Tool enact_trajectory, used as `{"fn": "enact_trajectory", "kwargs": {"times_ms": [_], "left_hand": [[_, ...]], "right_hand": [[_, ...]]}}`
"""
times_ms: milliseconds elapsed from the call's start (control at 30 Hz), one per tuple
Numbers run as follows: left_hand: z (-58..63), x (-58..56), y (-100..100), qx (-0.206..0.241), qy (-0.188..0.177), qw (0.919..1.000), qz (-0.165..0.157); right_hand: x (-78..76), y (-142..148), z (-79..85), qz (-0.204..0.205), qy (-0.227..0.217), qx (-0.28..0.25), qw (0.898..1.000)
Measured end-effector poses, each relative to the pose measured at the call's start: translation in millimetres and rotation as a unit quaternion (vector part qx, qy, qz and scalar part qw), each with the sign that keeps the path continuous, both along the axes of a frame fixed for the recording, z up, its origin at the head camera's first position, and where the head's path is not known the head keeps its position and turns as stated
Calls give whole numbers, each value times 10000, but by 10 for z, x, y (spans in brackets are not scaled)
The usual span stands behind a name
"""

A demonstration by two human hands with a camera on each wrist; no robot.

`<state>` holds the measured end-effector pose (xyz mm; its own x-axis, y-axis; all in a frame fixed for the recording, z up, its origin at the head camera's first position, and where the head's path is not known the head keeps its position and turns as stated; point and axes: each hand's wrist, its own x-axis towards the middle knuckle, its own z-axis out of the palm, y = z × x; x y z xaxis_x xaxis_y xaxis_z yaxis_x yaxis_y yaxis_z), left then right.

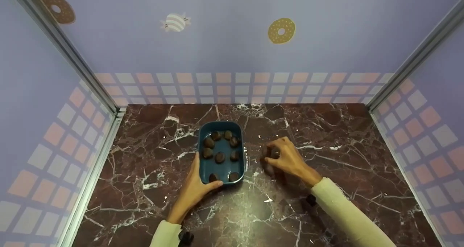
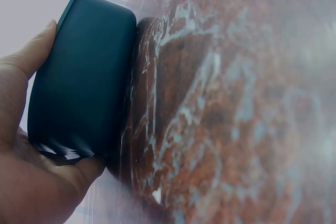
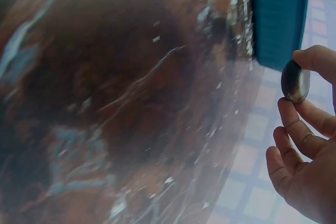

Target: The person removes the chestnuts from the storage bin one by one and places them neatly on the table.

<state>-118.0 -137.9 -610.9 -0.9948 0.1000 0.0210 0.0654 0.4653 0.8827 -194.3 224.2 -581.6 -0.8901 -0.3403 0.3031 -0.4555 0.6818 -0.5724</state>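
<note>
The right hand (image 1: 288,159) pinches a dark oval piece (image 3: 295,82) between thumb and fingertips, just right of the blue container (image 1: 223,170). The left hand (image 1: 195,184) grips that container's near left corner; similar brown pieces (image 1: 219,157) lie inside. Beneath is a marbled tabletop (image 1: 156,196).

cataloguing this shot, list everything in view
container: one, teal, near the middle of view
loose pieces: nine visible, brown, rounded, inside the container
held piece: one, dark brown, right of the container
tabletop: one, brown with white veins, below
walls: three, lilac with checks, back and sides
wall prints: four, mixed colours, back wall
metal posts: two, grey, back corners
wrist devices: two, black, at wrists
sleeves: two, cream, forearms
hands: two, bare; left hand gripping container, right hand pinching held piece
</note>
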Motion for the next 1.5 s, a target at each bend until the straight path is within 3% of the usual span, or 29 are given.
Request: {"fn": "enact_trajectory", "kwargs": {"times_ms": [433, 833, 1000, 1267, 1500], "left_hand": [[-31, -18, -6, 14, 157, 9999, 27], [23, 5, -6, 28, -82, 10000, -29], [17, 8, -10, 29, -85, 10000, 26], [-24, -21, -14, 131, 45, 9999, 30], [-37, -25, -2, 112, 18, 9999, 37]], "right_hand": [[-51, 282, -275, -525, -468, -20, 9975], [-83, 293, -350, -474, -414, -54, 9980], [-109, 260, -302, -388, -344, -106, 9986], [-134, 123, -56, -181, -11, -144, 9997], [-98, -104, 112, 280, 310, 143, 9990]]}}
